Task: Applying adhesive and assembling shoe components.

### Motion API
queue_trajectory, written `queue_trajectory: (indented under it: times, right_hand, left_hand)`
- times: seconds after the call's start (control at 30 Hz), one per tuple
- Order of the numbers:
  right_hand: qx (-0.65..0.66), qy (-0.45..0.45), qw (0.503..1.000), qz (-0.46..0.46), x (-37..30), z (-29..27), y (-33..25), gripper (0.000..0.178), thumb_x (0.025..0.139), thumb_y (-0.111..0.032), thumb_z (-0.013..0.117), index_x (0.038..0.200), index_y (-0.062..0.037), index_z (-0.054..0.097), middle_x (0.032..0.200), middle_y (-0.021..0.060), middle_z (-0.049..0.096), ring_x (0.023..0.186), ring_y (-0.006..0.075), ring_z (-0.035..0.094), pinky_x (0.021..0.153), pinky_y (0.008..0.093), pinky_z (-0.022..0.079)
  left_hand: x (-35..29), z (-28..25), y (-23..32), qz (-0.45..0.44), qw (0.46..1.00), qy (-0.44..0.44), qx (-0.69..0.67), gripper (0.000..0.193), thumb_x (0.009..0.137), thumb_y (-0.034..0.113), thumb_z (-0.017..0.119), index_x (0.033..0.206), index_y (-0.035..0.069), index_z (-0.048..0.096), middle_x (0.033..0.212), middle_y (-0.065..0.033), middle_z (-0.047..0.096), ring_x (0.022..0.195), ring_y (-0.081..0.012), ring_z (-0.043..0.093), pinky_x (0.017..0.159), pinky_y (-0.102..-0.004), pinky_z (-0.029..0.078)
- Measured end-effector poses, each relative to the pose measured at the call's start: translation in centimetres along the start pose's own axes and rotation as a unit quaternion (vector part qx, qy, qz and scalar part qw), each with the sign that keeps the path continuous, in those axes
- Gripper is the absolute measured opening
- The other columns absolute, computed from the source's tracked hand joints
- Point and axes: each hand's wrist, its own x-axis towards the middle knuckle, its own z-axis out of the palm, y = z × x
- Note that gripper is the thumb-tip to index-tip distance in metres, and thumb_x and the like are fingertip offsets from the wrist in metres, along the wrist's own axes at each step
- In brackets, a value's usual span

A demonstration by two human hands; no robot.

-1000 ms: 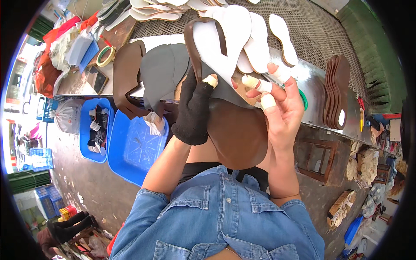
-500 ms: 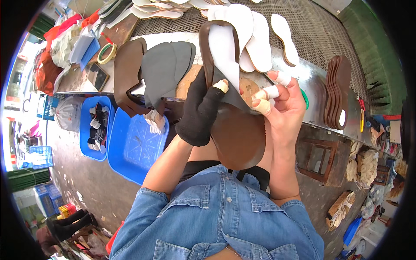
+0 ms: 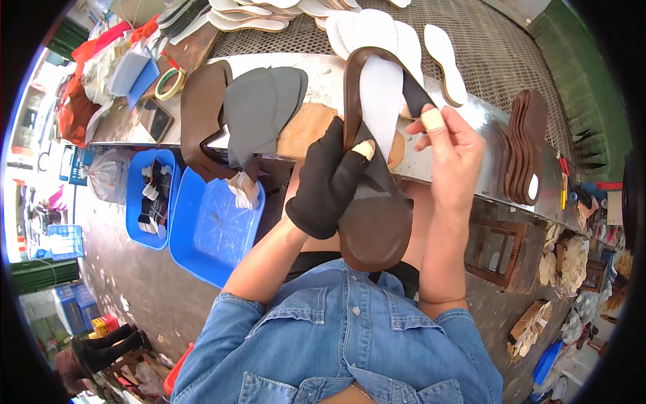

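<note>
A brown leather shoe upper (image 3: 377, 232) is held over my lap, with a white insole (image 3: 380, 94) lying inside its far part. My left hand (image 3: 323, 185), in a black glove with the thumb tip bare and taped, is closed round the left side of the upper, thumb on top near the insole's narrow end. On the other side my right hand (image 3: 452, 145) pinches the upper's right edge between taped thumb and fingers. That edge is drawn away from the insole, showing its dark inner face. The fingers of my left hand beneath the leather are hidden.
Behind the upper, white insoles (image 3: 441, 57) lie on a mesh-topped bench. Brown leather (image 3: 202, 111) and grey pieces (image 3: 259, 111) lie left; stacked brown soles (image 3: 525, 148) stand right. Blue bins (image 3: 215, 222) sit at lower left, a wooden stool (image 3: 501, 252) at lower right.
The upper and insole have shifted right and slightly nearer, with my left hand following. My right hand has moved outward and now pulls the upper's right edge away from the insole.
</note>
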Motion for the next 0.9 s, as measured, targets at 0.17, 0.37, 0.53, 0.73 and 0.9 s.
queue_trajectory:
  times: [0.17,0.37,0.53,0.73,0.9]
  right_hand:
    - [-0.204,-0.003,0.957,-0.206,-0.6,0.4,1.0,0.016,0.085,-0.005,0.063,0.075,0.0034,0.054,0.062,0.0011,0.047,0.055,0.008,0.038,0.052,0.0225,0.033]
    - [-0.243,-0.017,0.933,-0.263,-1.3,0.4,0.2,0.017,0.083,-0.003,0.064,0.073,0.004,0.051,0.062,0.0068,0.042,0.053,0.0135,0.037,0.05,0.0267,0.033]
    - [-0.291,-0.04,0.92,-0.259,-2.0,0.4,-0.8,0.01,0.082,-0.003,0.062,0.077,0.0023,0.055,0.069,0.0136,0.054,0.062,0.0302,0.053,0.056,0.0368,0.041]
    - [-0.178,-0.107,0.95,-0.232,-1.7,-1.4,-0.3,0.015,0.084,-0.01,0.063,0.078,0.0027,0.058,0.061,0.0084,0.053,0.056,0.0206,0.051,0.053,0.0323,0.04]
    - [0.043,-0.126,0.991,0.021,-0.7,0.1,-0.4,0.024,0.089,-0.017,0.061,0.075,0.0012,0.053,0.056,-0.0012,0.047,0.049,0.0033,0.044,0.042,0.0207,0.035]
  left_hand:
    - [0.4,1.0,0.1,0.01,0.991,0.049,-0.124,0.03,0.091,0.021,0.051,0.109,-0.003,0.052,0.088,-0.0085,0.063,0.078,-0.0126,0.057,0.068,-0.0289,0.047]
    - [0.5,1.3,-0.1,0.052,0.992,0.041,-0.108,0.029,0.091,0.019,0.051,0.11,-0.003,0.051,0.087,-0.0091,0.062,0.077,-0.0132,0.058,0.066,-0.0282,0.047]
    - [0.3,1.2,0.1,0.073,0.996,0.045,-0.009,0.03,0.091,0.019,0.049,0.111,-0.004,0.051,0.088,-0.013,0.062,0.077,-0.0177,0.059,0.068,-0.0298,0.047]
    - [0.3,0.4,0.1,0.047,0.997,-0.016,-0.051,0.035,0.09,0.022,0.048,0.114,-0.004,0.05,0.095,-0.0135,0.063,0.088,-0.0187,0.059,0.079,-0.0318,0.046]
    - [0.1,0.8,0.3,0.033,0.996,-0.043,-0.075,0.044,0.088,0.019,0.048,0.127,-0.003,0.044,0.107,-0.0125,0.06,0.1,-0.0184,0.056,0.088,-0.0313,0.043]
